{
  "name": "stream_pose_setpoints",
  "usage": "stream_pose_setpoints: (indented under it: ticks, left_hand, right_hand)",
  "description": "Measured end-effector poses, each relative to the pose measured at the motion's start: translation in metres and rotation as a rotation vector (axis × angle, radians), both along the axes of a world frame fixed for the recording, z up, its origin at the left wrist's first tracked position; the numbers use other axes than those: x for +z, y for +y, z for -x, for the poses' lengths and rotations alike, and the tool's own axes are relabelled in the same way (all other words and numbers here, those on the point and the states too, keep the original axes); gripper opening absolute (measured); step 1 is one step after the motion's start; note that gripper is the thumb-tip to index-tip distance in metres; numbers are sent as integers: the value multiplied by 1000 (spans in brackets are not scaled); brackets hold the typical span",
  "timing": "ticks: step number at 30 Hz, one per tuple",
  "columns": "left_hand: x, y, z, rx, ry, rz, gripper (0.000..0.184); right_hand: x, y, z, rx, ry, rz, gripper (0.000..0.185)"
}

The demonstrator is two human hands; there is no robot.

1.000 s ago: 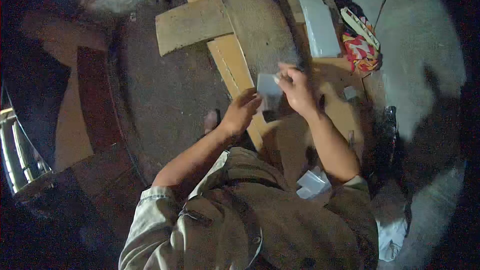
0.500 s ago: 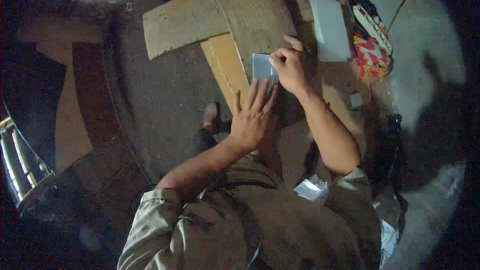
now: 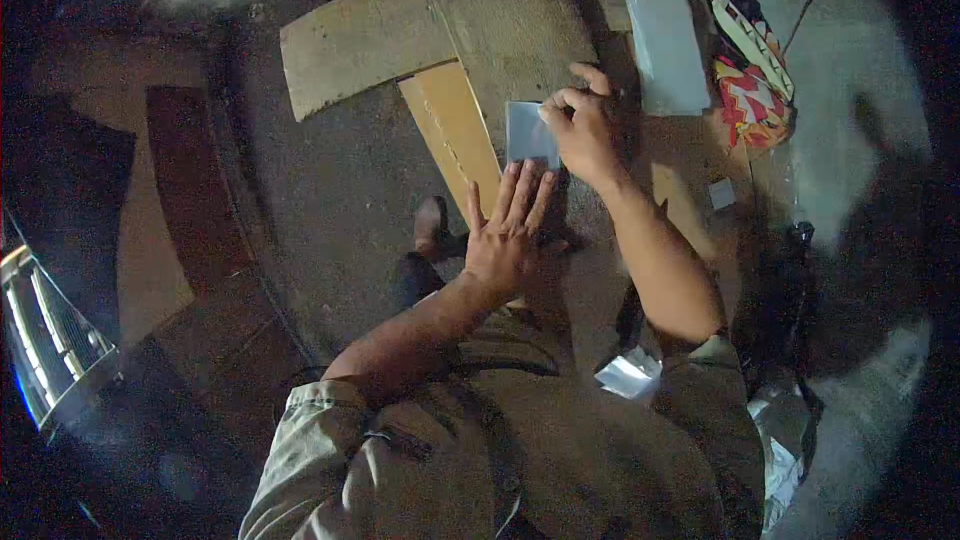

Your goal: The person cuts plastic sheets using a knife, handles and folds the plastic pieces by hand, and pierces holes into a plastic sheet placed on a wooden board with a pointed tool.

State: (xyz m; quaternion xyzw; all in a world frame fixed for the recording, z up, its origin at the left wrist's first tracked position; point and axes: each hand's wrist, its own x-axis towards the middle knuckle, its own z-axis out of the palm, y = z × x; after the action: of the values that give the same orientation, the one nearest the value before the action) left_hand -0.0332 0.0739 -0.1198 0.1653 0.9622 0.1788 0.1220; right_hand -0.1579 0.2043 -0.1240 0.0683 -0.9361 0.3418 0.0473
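Observation:
A small rectangular translucent plastic sheet (image 3: 527, 131), perhaps several stacked, lies on a worn brown board in front of me. My left hand (image 3: 503, 245) is flat and open, its fingertips resting on the sheet's near edge. At the far right corner of the sheet, my right hand (image 3: 582, 132) is closed, thumb and index finger pinching the corner while another finger sticks out. Whether one layer or more is pinched cannot be made out.
The brown board (image 3: 510, 15) crosses another board (image 3: 365, 40) and a yellowish strip (image 3: 448, 125). Larger translucent sheets (image 3: 665, 40) lie to the right beside a patterned cloth (image 3: 750, 105). A small pale square (image 3: 721, 194) and a crumpled shiny plastic piece (image 3: 630, 373) are nearer me.
My left fingers have slid slightly back toward me, baring more of the sheet. My right hand keeps its pinch at the corner, and the view has shifted a little.

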Motion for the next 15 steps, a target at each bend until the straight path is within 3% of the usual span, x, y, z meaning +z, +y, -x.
stream_pose_setpoints:
  ticks: [7,13,15]
  left_hand:
    - [4,3,2,4,-48,-37,85]
    - [-3,3,0,-3,-17,-49,86]
    - [-3,2,1,-4,-25,-76,87]
  right_hand:
    - [-10,4,0,15,93,5,9]
    - [4,26,-19,-62,46,103,23]
    - [16,46,-42,-109,-88,173,27]
